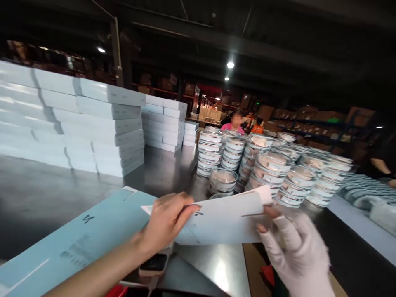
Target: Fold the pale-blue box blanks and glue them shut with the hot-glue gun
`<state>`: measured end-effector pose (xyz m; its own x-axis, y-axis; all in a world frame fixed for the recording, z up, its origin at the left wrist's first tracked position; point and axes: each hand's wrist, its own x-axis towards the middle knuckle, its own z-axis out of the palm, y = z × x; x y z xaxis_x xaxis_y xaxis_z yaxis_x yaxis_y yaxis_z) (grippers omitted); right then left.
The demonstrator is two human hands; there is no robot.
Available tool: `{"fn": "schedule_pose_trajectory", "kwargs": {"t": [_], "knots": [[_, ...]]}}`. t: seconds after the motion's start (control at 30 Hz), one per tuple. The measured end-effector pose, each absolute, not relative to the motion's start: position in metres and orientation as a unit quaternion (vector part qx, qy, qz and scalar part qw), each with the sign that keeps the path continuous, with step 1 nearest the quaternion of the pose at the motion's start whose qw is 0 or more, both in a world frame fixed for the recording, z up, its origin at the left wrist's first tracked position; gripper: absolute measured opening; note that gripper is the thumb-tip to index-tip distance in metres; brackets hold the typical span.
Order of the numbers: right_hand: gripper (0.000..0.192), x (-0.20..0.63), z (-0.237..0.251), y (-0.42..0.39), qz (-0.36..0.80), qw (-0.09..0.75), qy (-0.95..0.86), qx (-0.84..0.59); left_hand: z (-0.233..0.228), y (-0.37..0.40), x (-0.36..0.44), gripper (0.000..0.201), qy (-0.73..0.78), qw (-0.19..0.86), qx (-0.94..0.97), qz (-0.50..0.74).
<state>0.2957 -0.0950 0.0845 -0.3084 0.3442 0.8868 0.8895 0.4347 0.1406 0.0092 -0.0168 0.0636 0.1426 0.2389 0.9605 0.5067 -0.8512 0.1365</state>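
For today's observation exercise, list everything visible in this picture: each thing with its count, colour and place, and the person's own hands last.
Flat boxes: many, white, stacked at left and back of table.
Round containers: many, clear with pale contents, stacked mid-table right.
Metal table: one, dark steel, under everything.
Light blue sheet: one, lying front left.
Folded card: one, white, held between both hands.
Phone: one, dark screen, below left wrist.
Person: one, pink top, far background.
Left hand: bare, gripping the card.
Right hand: white fingerless glove, fingers on the card's right edge.
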Motion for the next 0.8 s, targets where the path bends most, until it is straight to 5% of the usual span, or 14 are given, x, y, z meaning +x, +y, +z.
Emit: {"fn": "schedule_pose_trajectory", "kwargs": {"t": [0.07, 0.23, 0.3, 0.33, 0.43, 0.5, 0.57, 0.67, 0.73, 0.8], "knots": [[0.035, 0.288, 0.093, -0.094, -0.272, 0.408, -0.767, -0.414, 0.058, -0.015, 0.009, 0.032, -0.244, 0.103, -0.747, -0.61], [0.019, 0.282, 0.11, -0.097, 0.164, 0.357, -0.798, -0.457, 0.051, -0.004, 0.015, 0.027, -0.29, 0.074, -0.73, -0.614], [0.019, 0.282, 0.118, -0.096, 0.17, 0.39, -0.793, -0.436, 0.052, -0.004, 0.023, 0.017, -0.311, 0.067, -0.736, -0.598], [0.02, 0.28, 0.124, -0.095, 0.137, 0.418, -0.79, -0.427, 0.054, -0.006, 0.028, 0.028, -0.318, 0.054, -0.752, -0.575], [0.018, 0.268, 0.148, -0.093, 0.053, 0.473, -0.768, -0.429, 0.06, -0.018, 0.05, 0.123, -0.348, -0.065, -0.822, -0.447], [0.019, 0.258, 0.164, -0.093, 0.034, 0.456, -0.772, -0.442, 0.063, -0.026, 0.065, 0.155, -0.372, -0.163, -0.834, -0.374], [0.022, 0.251, 0.173, -0.093, 0.029, 0.404, -0.791, -0.459, 0.061, -0.028, 0.075, 0.142, -0.391, -0.233, -0.813, -0.364], [0.017, 0.255, 0.17, -0.096, -0.033, 0.377, -0.79, -0.483, 0.049, -0.018, 0.075, 0.093, -0.359, -0.343, -0.746, -0.444], [0.024, 0.265, 0.154, -0.098, -0.106, 0.492, -0.718, -0.481, 0.037, -0.008, 0.068, 0.065, -0.319, -0.424, -0.694, -0.486], [0.058, 0.274, 0.126, -0.096, -0.116, 0.6, -0.639, -0.468, 0.023, 0.0, 0.062, 0.051, -0.304, -0.472, -0.658, -0.503]]}}
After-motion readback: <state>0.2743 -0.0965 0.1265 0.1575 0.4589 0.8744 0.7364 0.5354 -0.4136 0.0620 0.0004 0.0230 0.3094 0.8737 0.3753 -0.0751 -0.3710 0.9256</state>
